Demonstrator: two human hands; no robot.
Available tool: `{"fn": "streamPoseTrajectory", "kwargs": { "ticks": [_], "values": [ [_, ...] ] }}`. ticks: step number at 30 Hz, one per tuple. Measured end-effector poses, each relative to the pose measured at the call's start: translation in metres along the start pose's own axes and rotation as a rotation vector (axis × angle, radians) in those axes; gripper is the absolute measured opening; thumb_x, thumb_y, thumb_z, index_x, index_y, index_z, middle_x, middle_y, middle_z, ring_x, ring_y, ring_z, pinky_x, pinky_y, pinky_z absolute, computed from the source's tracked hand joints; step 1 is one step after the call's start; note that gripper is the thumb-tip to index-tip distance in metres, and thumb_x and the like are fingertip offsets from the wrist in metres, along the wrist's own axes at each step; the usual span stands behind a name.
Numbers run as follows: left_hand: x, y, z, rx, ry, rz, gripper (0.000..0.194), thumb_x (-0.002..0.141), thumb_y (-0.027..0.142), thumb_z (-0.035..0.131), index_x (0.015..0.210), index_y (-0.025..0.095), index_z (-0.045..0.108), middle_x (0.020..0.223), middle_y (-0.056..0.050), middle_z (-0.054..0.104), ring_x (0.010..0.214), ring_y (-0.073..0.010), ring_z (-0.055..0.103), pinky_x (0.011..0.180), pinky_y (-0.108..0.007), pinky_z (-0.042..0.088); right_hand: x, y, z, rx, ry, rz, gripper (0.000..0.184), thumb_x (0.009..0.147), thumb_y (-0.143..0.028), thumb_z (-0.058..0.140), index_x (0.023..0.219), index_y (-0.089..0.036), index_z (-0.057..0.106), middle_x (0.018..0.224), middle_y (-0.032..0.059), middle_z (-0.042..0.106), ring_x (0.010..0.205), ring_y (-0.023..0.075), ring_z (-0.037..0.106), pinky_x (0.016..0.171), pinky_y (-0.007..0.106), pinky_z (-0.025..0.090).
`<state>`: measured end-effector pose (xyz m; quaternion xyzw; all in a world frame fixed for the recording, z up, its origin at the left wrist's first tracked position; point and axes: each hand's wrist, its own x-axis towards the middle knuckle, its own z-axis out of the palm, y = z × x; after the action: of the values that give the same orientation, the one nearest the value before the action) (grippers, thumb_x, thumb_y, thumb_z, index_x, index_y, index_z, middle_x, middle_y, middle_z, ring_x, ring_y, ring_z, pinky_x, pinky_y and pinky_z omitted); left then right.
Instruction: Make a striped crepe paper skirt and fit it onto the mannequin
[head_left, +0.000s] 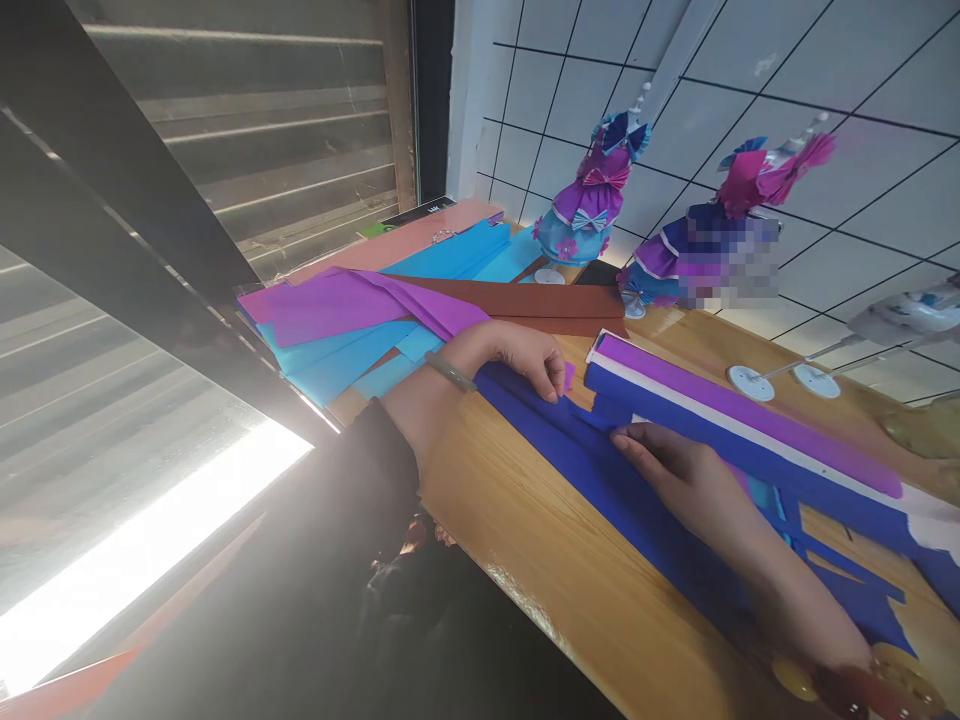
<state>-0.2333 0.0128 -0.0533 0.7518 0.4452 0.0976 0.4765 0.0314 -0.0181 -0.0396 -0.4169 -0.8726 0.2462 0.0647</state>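
Note:
A long sheet of dark blue crepe paper [600, 480] lies slantwise along the front of the wooden table. My left hand [529, 360], a pale bangle at its wrist, has its fingers curled together at the sheet's far edge. The thumb and fingers of my right hand [671, 462] pinch the same blue paper a little to the right. Between the two hands a narrow blue edge shows. Just beyond them lies a roll of purple, white and blue paper [750, 415]. A small purple scrap [569, 376] shows beside my left fingertips.
Purple sheets [322, 312], light blue sheets [330, 360] and a brown sheet [525, 298] overlap at the left. Two small dress forms in paper dresses [592, 195] [720, 225] stand against the tiled wall. Round white stand bases [750, 383] and cut blue strips [847, 570] lie rightward.

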Motion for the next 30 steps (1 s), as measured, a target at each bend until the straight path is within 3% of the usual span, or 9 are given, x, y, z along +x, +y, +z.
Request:
{"fn": "streamPoseTrajectory", "kwargs": {
  "ticks": [9, 22, 30],
  "values": [
    [-0.001, -0.004, -0.001, 0.024, 0.032, 0.062, 0.021, 0.064, 0.036, 0.068, 0.079, 0.021, 0.071, 0.08, 0.003, 0.07, 0.078, -0.0133, 0.059, 0.076, -0.025, 0.042, 0.005, 0.002, 0.003, 0.009, -0.035, -0.022, 0.04, 0.086, -0.055, 0.039, 0.095, -0.025, 0.063, 0.094, 0.0051, 0.071, 0.094, 0.0271, 0.063, 0.08, 0.039, 0.047],
    [-0.004, -0.001, 0.0, -0.096, 0.029, 0.079, 0.019, 0.063, 0.033, 0.071, 0.078, 0.022, 0.072, 0.079, 0.004, 0.07, 0.079, -0.0122, 0.06, 0.077, -0.023, 0.042, 0.019, -0.016, 0.003, -0.041, -0.056, -0.036, 0.04, 0.087, -0.054, 0.038, 0.1, -0.026, 0.063, 0.091, 0.0034, 0.072, 0.087, 0.026, 0.065, 0.072, 0.037, 0.05],
    [-0.007, 0.002, 0.0, -0.12, 0.034, 0.071, 0.018, 0.062, 0.032, 0.072, 0.077, 0.022, 0.072, 0.079, 0.003, 0.07, 0.078, -0.0128, 0.061, 0.079, -0.025, 0.043, 0.02, -0.018, 0.004, -0.029, -0.055, -0.025, 0.041, 0.087, -0.053, 0.038, 0.102, -0.026, 0.064, 0.1, 0.0041, 0.071, 0.09, 0.0267, 0.064, 0.072, 0.037, 0.049]
  ]
}}
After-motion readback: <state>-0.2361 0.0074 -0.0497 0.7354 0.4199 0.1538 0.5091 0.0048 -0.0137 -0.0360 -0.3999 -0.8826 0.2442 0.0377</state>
